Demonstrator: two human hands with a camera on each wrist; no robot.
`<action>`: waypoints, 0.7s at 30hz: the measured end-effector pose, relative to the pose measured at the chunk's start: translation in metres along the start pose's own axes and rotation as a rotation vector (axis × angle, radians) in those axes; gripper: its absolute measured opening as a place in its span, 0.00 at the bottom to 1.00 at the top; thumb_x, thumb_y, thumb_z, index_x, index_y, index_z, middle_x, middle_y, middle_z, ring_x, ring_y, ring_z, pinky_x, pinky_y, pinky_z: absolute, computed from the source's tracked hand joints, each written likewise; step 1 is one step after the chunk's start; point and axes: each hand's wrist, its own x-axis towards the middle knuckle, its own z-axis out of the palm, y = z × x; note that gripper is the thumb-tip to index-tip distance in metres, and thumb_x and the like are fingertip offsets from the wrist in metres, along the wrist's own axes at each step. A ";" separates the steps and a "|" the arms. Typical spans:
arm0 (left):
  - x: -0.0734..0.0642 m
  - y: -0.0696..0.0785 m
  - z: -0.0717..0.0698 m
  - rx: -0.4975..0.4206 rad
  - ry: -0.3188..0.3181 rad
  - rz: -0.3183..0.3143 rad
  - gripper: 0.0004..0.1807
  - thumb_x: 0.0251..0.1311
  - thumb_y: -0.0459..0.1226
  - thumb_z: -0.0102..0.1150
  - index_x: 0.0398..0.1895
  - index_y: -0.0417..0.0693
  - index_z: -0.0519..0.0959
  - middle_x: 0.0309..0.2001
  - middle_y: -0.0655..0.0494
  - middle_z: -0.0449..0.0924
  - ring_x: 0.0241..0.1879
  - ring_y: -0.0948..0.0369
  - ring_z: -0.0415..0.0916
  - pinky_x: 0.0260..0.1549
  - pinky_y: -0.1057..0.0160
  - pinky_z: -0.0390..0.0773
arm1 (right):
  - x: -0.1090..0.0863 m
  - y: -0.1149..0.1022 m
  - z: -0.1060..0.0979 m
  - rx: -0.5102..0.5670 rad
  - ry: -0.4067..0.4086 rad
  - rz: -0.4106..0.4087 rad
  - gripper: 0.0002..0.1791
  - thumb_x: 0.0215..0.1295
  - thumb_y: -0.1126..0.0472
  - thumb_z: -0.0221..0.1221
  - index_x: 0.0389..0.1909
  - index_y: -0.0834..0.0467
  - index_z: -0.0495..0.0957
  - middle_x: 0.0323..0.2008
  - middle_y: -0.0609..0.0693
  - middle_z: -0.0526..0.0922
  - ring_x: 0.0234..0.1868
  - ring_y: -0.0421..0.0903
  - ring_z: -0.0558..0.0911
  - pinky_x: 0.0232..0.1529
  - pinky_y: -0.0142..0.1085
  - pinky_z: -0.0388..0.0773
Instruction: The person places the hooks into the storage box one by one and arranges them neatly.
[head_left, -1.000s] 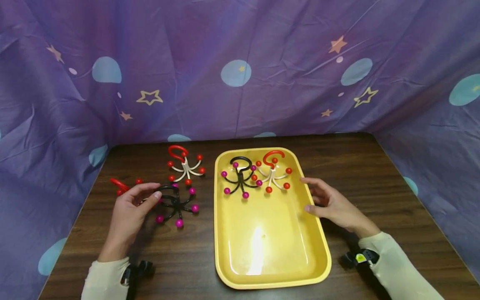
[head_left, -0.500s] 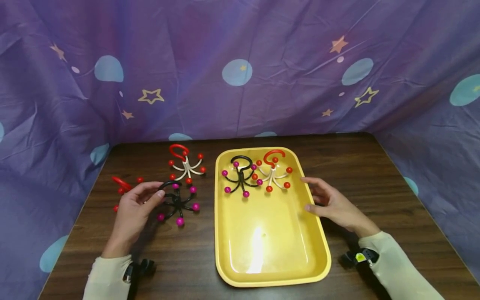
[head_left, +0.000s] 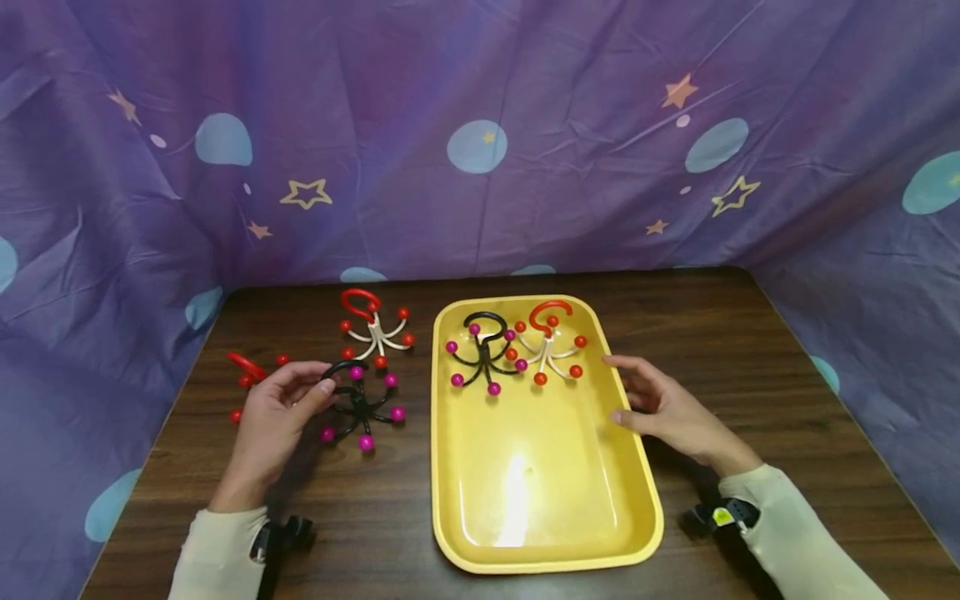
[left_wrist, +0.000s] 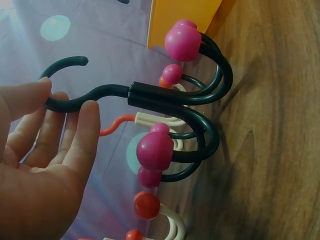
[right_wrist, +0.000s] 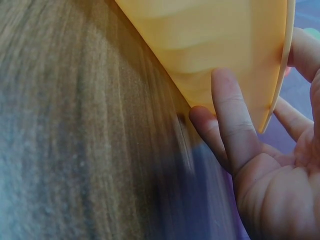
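Note:
In the head view, my left hand (head_left: pixel 273 417) pinches the curved hook of a black multi-armed hanger (head_left: pixel 362 408) with magenta ball tips. Seen from the left wrist, thumb and fingers meet on the black hook (left_wrist: pixel 75 104), and the splayed arms curl close over the wood. My right hand (head_left: pixel 667 412) holds the right side of a yellow tray (head_left: pixel 645 475). In the right wrist view, some fingers (right_wrist: pixel 232 115) press the tray's outer wall (right_wrist: pixel 215 35) while others reach over its rim. Inside the tray's far end lie a black-and-magenta hanger (head_left: pixel 483 357) and a white-and-red one (head_left: pixel 547 354).
Another white-and-red hanger (head_left: pixel 377 331) sits on the dark wooden table (head_left: pixel 375 525) left of the tray. Partly hidden behind my left hand is a further red-hooked hanger (head_left: pixel 246 364). A purple patterned cloth (head_left: pixel 390 150) hangs behind the table.
My left hand has shifted slightly to the right with the black hanger, whose hook stands a little higher. The right hand keeps its place on the tray.

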 end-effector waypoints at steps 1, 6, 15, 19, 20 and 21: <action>0.000 0.001 0.000 0.001 -0.003 0.004 0.12 0.71 0.28 0.64 0.53 0.31 0.80 0.44 0.62 0.89 0.42 0.67 0.88 0.46 0.63 0.89 | 0.000 0.000 0.000 0.002 0.001 -0.001 0.43 0.70 0.68 0.67 0.81 0.57 0.56 0.69 0.73 0.72 0.57 0.45 0.86 0.45 0.44 0.90; 0.002 0.005 0.001 0.005 -0.005 0.025 0.11 0.70 0.27 0.64 0.53 0.31 0.81 0.44 0.57 0.88 0.42 0.66 0.88 0.45 0.64 0.89 | 0.000 0.000 0.001 0.002 0.005 -0.006 0.43 0.70 0.68 0.67 0.81 0.57 0.56 0.69 0.71 0.72 0.57 0.46 0.86 0.46 0.43 0.90; 0.002 0.017 0.007 0.006 -0.016 0.029 0.11 0.71 0.27 0.64 0.53 0.33 0.81 0.43 0.60 0.90 0.43 0.65 0.88 0.45 0.65 0.89 | 0.000 0.001 0.000 -0.002 0.002 -0.024 0.43 0.70 0.69 0.67 0.81 0.59 0.56 0.68 0.71 0.73 0.56 0.44 0.86 0.46 0.42 0.90; 0.003 0.022 0.011 0.021 -0.016 0.036 0.12 0.71 0.28 0.64 0.54 0.32 0.80 0.43 0.61 0.90 0.43 0.66 0.88 0.43 0.67 0.89 | 0.000 0.001 0.000 -0.002 0.001 -0.023 0.43 0.70 0.69 0.67 0.81 0.59 0.56 0.68 0.71 0.72 0.57 0.44 0.86 0.46 0.42 0.90; 0.003 0.023 0.011 0.019 -0.016 0.039 0.12 0.71 0.28 0.64 0.54 0.32 0.80 0.43 0.61 0.90 0.43 0.66 0.88 0.43 0.66 0.89 | 0.000 0.001 0.000 -0.005 0.001 -0.022 0.43 0.70 0.69 0.67 0.81 0.58 0.56 0.69 0.71 0.72 0.57 0.44 0.86 0.46 0.42 0.89; 0.002 0.024 0.012 0.017 -0.015 0.042 0.11 0.71 0.27 0.64 0.54 0.33 0.81 0.42 0.62 0.90 0.42 0.66 0.88 0.43 0.66 0.89 | 0.000 0.001 0.000 -0.006 0.001 -0.021 0.43 0.70 0.69 0.67 0.81 0.58 0.57 0.69 0.71 0.72 0.57 0.44 0.86 0.46 0.42 0.89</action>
